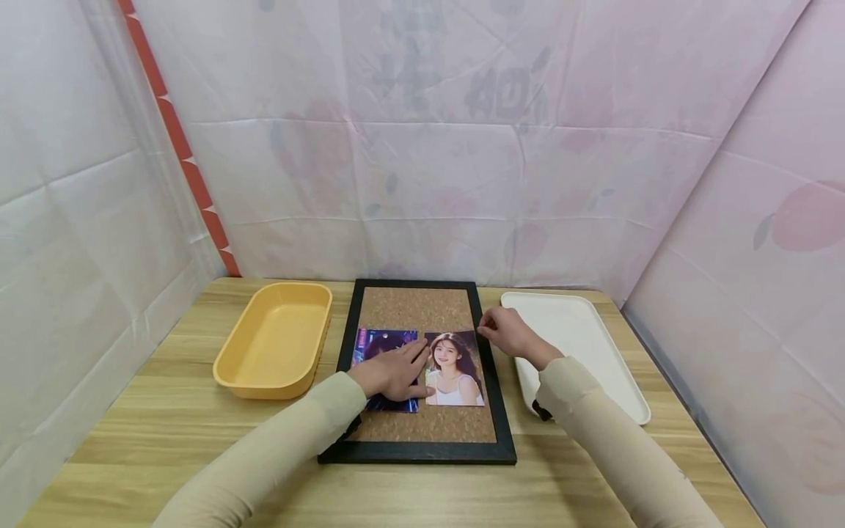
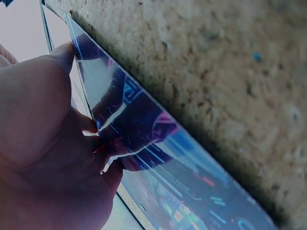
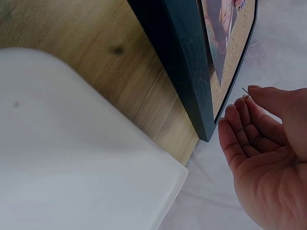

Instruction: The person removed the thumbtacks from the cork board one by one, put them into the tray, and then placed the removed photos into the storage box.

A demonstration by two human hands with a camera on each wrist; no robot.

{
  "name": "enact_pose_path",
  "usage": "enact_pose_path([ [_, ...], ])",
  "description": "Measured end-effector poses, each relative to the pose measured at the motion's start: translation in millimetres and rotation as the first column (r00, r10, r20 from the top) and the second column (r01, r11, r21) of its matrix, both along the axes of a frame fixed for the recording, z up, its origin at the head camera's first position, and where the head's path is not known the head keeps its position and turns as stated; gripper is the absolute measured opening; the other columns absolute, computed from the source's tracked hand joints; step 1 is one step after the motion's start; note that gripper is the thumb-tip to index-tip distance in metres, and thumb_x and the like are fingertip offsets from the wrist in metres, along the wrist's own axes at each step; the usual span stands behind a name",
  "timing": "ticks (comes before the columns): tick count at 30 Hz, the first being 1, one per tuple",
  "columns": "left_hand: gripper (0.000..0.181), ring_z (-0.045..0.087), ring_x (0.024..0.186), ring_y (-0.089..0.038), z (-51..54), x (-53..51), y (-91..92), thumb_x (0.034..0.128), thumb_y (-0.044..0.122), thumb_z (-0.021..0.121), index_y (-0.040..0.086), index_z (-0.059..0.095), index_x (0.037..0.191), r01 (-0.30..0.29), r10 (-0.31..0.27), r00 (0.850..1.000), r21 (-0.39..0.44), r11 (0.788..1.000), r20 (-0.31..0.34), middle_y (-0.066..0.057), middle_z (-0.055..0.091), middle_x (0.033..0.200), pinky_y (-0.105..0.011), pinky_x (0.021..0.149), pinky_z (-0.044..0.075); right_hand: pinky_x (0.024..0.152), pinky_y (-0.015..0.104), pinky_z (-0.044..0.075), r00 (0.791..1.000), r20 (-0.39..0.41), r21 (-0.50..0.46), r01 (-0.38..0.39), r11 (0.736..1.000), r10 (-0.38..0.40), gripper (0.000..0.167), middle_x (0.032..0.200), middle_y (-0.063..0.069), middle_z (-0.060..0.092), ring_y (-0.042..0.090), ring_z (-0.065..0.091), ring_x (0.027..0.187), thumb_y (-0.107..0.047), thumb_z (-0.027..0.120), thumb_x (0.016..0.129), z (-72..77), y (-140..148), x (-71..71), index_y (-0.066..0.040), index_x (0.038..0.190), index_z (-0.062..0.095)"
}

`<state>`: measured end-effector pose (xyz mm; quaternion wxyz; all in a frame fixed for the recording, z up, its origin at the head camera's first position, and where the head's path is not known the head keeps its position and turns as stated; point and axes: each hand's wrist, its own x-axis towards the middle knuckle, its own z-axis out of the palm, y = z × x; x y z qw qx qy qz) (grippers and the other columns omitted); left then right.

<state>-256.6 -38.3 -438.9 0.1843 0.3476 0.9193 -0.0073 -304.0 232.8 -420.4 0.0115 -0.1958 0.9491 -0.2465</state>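
My left hand (image 1: 396, 372) lies across a glossy purple-blue picture card (image 2: 144, 120), covering much of it. Its fingers are extended, and the fingertips and thumb reach the left edge of a photo print (image 1: 455, 385) of a person in a white top. Both prints lie side by side on a cork board (image 1: 422, 308) with a black frame (image 1: 422, 452). A small round tack head (image 1: 385, 336) shows near the card's top. Just beyond the frame's right side, my right hand (image 1: 507, 331) pinches a thumbtack (image 3: 245, 90); its thin point sticks out, while the head is hidden.
A yellow plastic tub (image 1: 264, 345) stands left of the board. To the right lies a shallow white tray (image 1: 594, 345), partly beneath my right forearm. All rest on a wood-grain table (image 1: 165, 433), with pale fabric walls (image 1: 429, 169) behind and at both sides.
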Motion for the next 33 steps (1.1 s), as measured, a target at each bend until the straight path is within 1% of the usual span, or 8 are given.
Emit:
enact_pose_path([
  [3, 0.085, 0.011, 0.158, -0.026, -0.7, -0.6, -0.2, 0.1035, 0.062, 0.042, 0.008, 0.019, 0.164, 0.002, -0.002, 1.0, -0.001, 1.0, -0.001, -0.011, 0.011, 0.172, -0.039, 0.126, 0.019, 0.067, 0.035, 0.053, 1.0, 0.005, 0.002, 0.0, 1.0, 0.0, 0.01, 0.082, 0.007, 0.069, 0.016, 0.061, 0.072, -0.005, 0.065, 0.099, 0.0, 1.2, -0.1, 0.001, 0.092, 0.069],
  [9, 0.085, 0.01, 0.158, -0.027, -5.3, -1.4, -1.7, 0.1045, 0.062, 0.04, 0.005, 0.017, 0.164, 0.015, -0.015, 1.0, 0.006, 1.0, -0.015, -0.013, 0.009, 0.172, -0.04, 0.126, 0.018, 0.066, 0.034, 0.053, 1.0, -0.016, 0.001, -0.005, 1.0, 0.005, 0.01, 0.081, 0.007, 0.068, 0.015, 0.061, 0.071, -0.004, 0.066, 0.098, 0.1, 3.5, -0.5, 0.001, 0.09, 0.069],
  [12, 0.085, 0.011, 0.158, -0.026, -5.4, -2.1, -1.4, 0.1042, 0.062, 0.041, 0.006, 0.019, 0.164, 0.011, -0.011, 1.0, 0.007, 1.0, -0.015, -0.013, 0.011, 0.172, -0.04, 0.126, 0.019, 0.066, 0.034, 0.053, 1.0, -0.026, 0.001, -0.006, 1.0, 0.006, 0.01, 0.08, 0.007, 0.068, 0.015, 0.061, 0.071, -0.004, 0.066, 0.097, -0.2, 5.4, -1.0, 0.0, 0.089, 0.069],
  [16, 0.087, 0.01, 0.158, -0.026, -12.0, -6.1, -0.7, 0.1028, 0.064, 0.041, 0.007, 0.018, 0.164, 0.006, -0.006, 1.0, 0.007, 1.0, -0.011, -0.011, 0.009, 0.172, -0.04, 0.126, 0.018, 0.066, 0.035, 0.054, 1.0, -0.031, 0.008, -0.004, 1.0, 0.005, 0.01, 0.08, 0.007, 0.068, 0.016, 0.061, 0.071, -0.004, 0.066, 0.097, -1.0, 8.0, -1.6, 0.001, 0.09, 0.069],
  [19, 0.088, 0.01, 0.158, -0.026, -10.1, -4.5, -0.7, 0.1025, 0.065, 0.041, 0.008, 0.017, 0.165, 0.005, -0.005, 1.0, 0.007, 1.0, -0.012, -0.011, 0.009, 0.172, -0.04, 0.126, 0.019, 0.067, 0.036, 0.054, 1.0, -0.028, 0.017, 0.001, 1.0, 0.0, 0.01, 0.08, 0.007, 0.068, 0.016, 0.061, 0.071, -0.004, 0.066, 0.098, -1.3, 10.0, -2.0, 0.002, 0.091, 0.07],
  [23, 0.086, 0.013, 0.158, -0.025, -1.0, 0.6, -0.7, 0.1027, 0.064, 0.042, 0.008, 0.02, 0.164, -0.001, 0.001, 1.0, 0.003, 1.0, -0.014, -0.011, 0.012, 0.172, -0.039, 0.126, 0.021, 0.068, 0.036, 0.054, 0.999, -0.032, 0.017, 0.001, 1.0, 0.0, 0.01, 0.082, 0.008, 0.069, 0.017, 0.062, 0.072, -0.004, 0.066, 0.098, -0.7, 12.8, -1.7, 0.002, 0.092, 0.07],
  [30, 0.086, 0.01, 0.158, -0.025, -1.8, -0.6, -0.3, 0.1031, 0.063, 0.042, 0.008, 0.018, 0.164, -0.003, 0.003, 1.0, -0.002, 1.0, -0.002, -0.011, 0.01, 0.172, -0.039, 0.126, 0.019, 0.065, 0.035, 0.053, 0.999, -0.032, 0.02, 0.006, 1.0, -0.005, 0.01, 0.081, 0.008, 0.068, 0.016, 0.06, 0.069, -0.004, 0.065, 0.098, -0.2, 17.0, -1.8, 0.003, 0.092, 0.07],
  [33, 0.086, 0.009, 0.158, -0.026, -4.1, -1.5, -0.7, 0.1034, 0.063, 0.041, 0.008, 0.017, 0.165, 0.003, -0.003, 1.0, 0.0, 1.0, -0.001, -0.011, 0.009, 0.172, -0.039, 0.126, 0.018, 0.065, 0.035, 0.052, 1.0, -0.029, 0.026, 0.007, 1.0, -0.006, 0.01, 0.081, 0.008, 0.067, 0.016, 0.059, 0.069, -0.003, 0.065, 0.098, 0.4, 18.7, -1.5, 0.003, 0.091, 0.07],
])
